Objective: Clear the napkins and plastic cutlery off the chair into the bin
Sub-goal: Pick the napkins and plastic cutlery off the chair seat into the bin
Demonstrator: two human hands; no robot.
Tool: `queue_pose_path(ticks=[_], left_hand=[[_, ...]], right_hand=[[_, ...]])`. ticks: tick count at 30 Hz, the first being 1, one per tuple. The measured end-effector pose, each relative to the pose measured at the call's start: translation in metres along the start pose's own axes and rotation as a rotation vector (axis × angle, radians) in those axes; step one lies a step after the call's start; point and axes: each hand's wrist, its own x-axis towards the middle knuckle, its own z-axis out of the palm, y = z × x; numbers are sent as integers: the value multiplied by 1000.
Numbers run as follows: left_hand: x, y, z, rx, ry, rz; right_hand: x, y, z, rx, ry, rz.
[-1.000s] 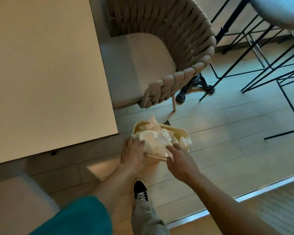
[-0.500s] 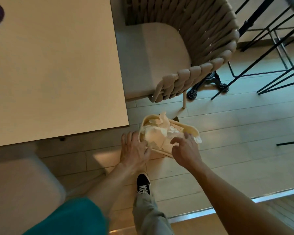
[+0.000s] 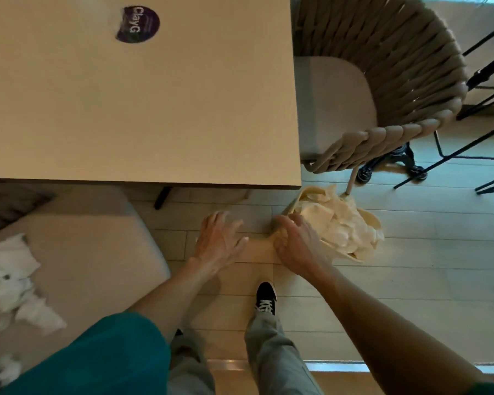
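A small cream bin (image 3: 372,219) stands on the floor right of centre, heaped with crumpled napkins (image 3: 335,223). My right hand (image 3: 295,243) is at the bin's near-left rim with relaxed fingers and holds nothing. My left hand (image 3: 218,239) hovers over the floor left of the bin, fingers spread, empty. More crumpled white napkins (image 3: 15,283) lie on the beige seat of the near chair (image 3: 97,252) at the lower left, blurred. No cutlery can be made out.
A beige table (image 3: 154,95) with a dark round sticker (image 3: 137,24) fills the upper left. A woven rope chair (image 3: 382,81) stands behind the bin. Black metal stool legs (image 3: 474,143) cross the right side. My shoe (image 3: 265,297) is on the floor below my hands.
Both hands have come off the napkins in the bin, the left one moving away to the left. The view has swung left, bringing the near chair with its napkins into sight.
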Motion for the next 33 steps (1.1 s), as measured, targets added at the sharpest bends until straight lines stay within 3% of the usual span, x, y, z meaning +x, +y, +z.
queue_pose_path(ticks=[10, 21, 28, 33], left_hand=[[-101, -121, -36, -191, 78, -253], [-239, -269, -14, -313, 129, -684], [-318, -349, 9, -259, 54, -882], [-342, -390, 21, -215, -64, -884]], right_hand=[[4, -142, 70, -70, -196, -248], [-12, -287, 169, -162, -396, -474], [-30, -359, 247, -209, -509, -589], [-40, -395, 292, -240, -560, -664]])
